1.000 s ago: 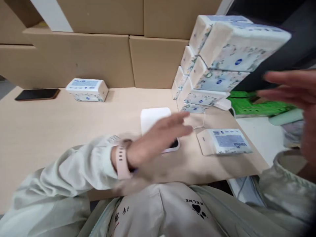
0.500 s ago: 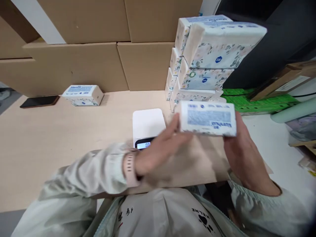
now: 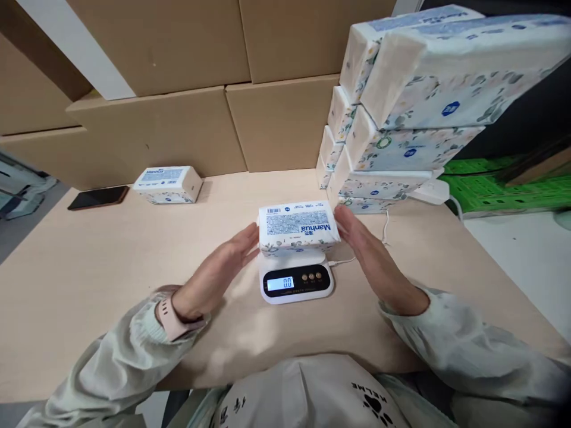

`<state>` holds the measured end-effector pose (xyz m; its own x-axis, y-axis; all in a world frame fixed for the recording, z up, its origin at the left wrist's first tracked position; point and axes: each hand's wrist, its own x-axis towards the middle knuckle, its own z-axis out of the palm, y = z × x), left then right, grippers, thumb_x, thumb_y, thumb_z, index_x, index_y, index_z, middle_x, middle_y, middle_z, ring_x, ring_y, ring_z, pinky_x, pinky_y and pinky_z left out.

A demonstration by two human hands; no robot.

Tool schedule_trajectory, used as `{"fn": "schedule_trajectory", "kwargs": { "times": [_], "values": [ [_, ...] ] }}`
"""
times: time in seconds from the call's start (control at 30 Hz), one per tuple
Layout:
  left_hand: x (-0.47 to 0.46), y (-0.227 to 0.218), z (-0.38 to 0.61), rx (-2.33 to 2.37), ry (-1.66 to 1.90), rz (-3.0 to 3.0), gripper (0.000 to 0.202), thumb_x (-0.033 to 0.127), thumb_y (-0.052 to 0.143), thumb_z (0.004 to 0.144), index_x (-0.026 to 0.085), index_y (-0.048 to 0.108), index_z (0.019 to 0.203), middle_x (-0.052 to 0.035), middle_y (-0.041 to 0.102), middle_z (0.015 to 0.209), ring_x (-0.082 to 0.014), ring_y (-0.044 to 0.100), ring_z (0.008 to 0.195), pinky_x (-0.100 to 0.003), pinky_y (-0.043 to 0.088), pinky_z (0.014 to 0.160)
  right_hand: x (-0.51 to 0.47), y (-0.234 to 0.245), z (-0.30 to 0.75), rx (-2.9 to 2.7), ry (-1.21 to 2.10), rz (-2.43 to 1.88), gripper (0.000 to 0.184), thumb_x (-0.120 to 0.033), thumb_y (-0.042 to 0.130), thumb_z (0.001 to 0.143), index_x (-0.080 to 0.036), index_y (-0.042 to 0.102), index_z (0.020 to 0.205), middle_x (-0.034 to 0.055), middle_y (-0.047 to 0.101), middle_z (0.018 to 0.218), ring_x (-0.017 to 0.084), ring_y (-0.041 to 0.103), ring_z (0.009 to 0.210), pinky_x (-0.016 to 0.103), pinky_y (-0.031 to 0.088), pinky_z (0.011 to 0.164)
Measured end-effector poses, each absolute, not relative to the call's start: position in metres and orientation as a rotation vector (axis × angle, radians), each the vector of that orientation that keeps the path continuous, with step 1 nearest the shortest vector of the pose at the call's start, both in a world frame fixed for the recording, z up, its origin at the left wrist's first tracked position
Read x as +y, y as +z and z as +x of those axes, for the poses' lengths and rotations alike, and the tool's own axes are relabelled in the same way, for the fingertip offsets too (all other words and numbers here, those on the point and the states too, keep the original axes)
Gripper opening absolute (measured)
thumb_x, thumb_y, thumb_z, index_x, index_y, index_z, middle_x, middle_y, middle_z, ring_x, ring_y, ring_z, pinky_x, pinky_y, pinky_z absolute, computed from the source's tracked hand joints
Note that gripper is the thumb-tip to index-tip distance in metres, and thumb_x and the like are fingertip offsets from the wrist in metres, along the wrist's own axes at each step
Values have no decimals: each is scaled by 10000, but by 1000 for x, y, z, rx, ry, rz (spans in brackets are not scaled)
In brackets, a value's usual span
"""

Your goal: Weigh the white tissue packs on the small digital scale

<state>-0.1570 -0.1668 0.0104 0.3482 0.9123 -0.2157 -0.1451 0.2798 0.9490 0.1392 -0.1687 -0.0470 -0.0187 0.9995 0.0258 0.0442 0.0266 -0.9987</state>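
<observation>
A white tissue pack [image 3: 298, 224] with blue print is at the kitchen scale [image 3: 297, 284], over its white plate. Whether it rests on the plate or is held just above cannot be made out; the lit display reads 0.0. My left hand [image 3: 218, 270] presses the pack's left end with straight fingers. At the right end, my right hand [image 3: 375, 258] does the same, so the pack is held between both palms. The scale's plate is mostly hidden under the pack.
Stacked tissue packs [image 3: 414, 142] rise at the back right. Another single tissue pack [image 3: 168, 185] and a phone [image 3: 99, 198] lie at the back left. Cardboard boxes [image 3: 173, 131] form a wall behind the table [image 3: 111, 279]. A white cable [image 3: 342, 262] runs from the scale's right side.
The tissue pack has moved left from beside the stack to the scale. My left hand has swung out to its left end, uncovering the display; my right hand has moved left with it.
</observation>
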Motion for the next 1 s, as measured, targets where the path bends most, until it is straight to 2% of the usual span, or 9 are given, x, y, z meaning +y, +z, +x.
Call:
{"fn": "schedule_trajectory", "kwargs": {
  "times": [0.13, 0.23, 0.37, 0.47, 0.57, 0.67, 0.83, 1.0],
  "values": [
    [-154, -20, -179, 1122, 1227, 927, 517, 550, 575, 1010, 251, 696, 1414, -81, 535, 1654, -312, 427, 1607, -521, 307, 1361, -177, -65, 137, -1148, 743, -1177, 515, -571, 443, 1088, -425, 540, 1572, -49, 505, 1699, 263, 406, 1643, 526, 331, 1384],
    [-153, -42, -183, 1223, 1356, 812, 556, 542, 548, 1003, 215, 656, 1439, -124, 548, 1636, -300, 479, 1573, -503, 320, 1357, -179, -73, 138, -1162, 548, -1187, 475, -516, 404, 1094, -477, 560, 1542, -76, 524, 1676, 282, 403, 1641, 535, 323, 1379],
    [-158, -63, -178, 1231, 1330, 756, 588, 571, 543, 989, 191, 660, 1422, -146, 571, 1610, -298, 529, 1536, -479, 333, 1357, -177, -79, 141, -1221, 569, -1260, 523, -590, 370, 1076, -511, 499, 1576, -95, 487, 1697, 283, 376, 1654, 531, 319, 1384],
    [-161, -72, -174, 1200, 1372, 832, 565, 567, 542, 1007, 191, 677, 1408, -138, 580, 1603, -281, 523, 1543, -453, 332, 1363, -179, -82, 141, -1294, 624, -1295, 616, -658, 365, 1060, -420, 475, 1618, -33, 503, 1696, 293, 403, 1640, 552, 330, 1376],
    [-161, -75, -175, 1185, 1384, 831, 538, 541, 541, 1018, 187, 687, 1395, -138, 602, 1579, -277, 534, 1533, -456, 332, 1365, -181, -86, 139, -1339, 649, -1256, 604, -634, 379, 1073, -360, 524, 1591, 3, 556, 1657, 281, 454, 1610, 556, 346, 1365],
    [-159, -79, -178, 1178, 1397, 810, 540, 539, 558, 1009, 176, 692, 1385, -149, 610, 1569, -284, 544, 1524, -474, 325, 1366, -179, -92, 142, -1343, 636, -1208, 552, -583, 386, 1093, -372, 541, 1578, -4, 568, 1649, 264, 476, 1595, 548, 344, 1368],
    [-155, -87, -184, 1167, 1428, 831, 615, 626, 629, 945, 161, 718, 1338, -175, 658, 1503, -332, 594, 1471, -561, 325, 1356, -172, -103, 153, -1342, 582, -1132, 615, -629, 443, 1073, -288, 569, 1570, 63, 613, 1604, 323, 531, 1550, 636, 366, 1336],
    [-155, -89, -185, 1165, 1444, 810, 590, 629, 647, 939, 169, 737, 1298, -160, 692, 1459, -324, 620, 1445, -569, 327, 1355, -170, -107, 155, -1321, 608, -1085, 517, -567, 448, 1101, -359, 588, 1553, 29, 626, 1590, 301, 559, 1528, 610, 385, 1327]
  ]
}}
